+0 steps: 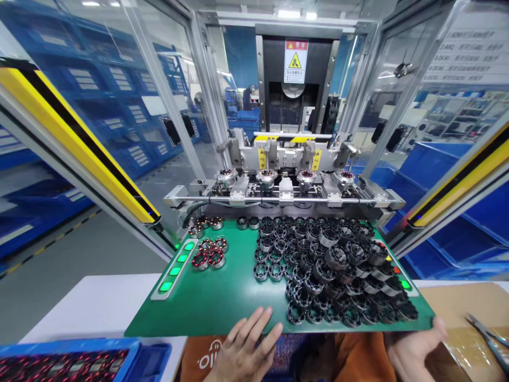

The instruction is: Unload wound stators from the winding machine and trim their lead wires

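My left hand [252, 342] is open, palm down, with its fingers spread over the front edge of the green worktop [234, 307]. My right hand [415, 347] is at the worktop's front right corner; most of its fingers are hidden, so its grip cannot be made out. Right of my left hand, many bare black stator cores [314, 284] stand in rows and stacks. Farther back on the left are several stators wound with copper-red wire [209, 254]. Several wound stators [267, 176] also sit in the machine's fixtures behind the worktop.
A winding machine [286, 159] with warning labels stands behind, between yellow light-curtain posts [79, 143]. Green lit buttons [175, 270] line the worktop's left side. A blue tray of wound parts [135, 353] is at front left; pliers [487, 334] lie on cardboard [457, 302] at right.
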A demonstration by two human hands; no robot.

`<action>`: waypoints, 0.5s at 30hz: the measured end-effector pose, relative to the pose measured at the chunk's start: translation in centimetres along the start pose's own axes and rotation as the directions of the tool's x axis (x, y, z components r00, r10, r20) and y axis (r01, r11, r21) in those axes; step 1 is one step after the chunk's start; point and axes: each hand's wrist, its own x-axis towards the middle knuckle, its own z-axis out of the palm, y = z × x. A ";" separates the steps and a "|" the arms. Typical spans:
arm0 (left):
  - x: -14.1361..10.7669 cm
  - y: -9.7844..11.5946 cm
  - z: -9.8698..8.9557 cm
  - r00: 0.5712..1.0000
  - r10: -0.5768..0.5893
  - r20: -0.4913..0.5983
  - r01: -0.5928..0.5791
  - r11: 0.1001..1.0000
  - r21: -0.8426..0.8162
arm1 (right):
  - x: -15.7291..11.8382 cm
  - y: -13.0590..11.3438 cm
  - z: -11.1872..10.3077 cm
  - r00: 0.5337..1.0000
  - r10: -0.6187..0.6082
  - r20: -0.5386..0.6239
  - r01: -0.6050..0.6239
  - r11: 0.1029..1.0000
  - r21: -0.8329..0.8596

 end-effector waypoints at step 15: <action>-0.1 0.0 0.0 1.000 0.002 0.012 -0.002 1.000 -0.015 | 0.1 0.2 0.0 1.000 -0.024 -0.009 0.024 0.999 0.021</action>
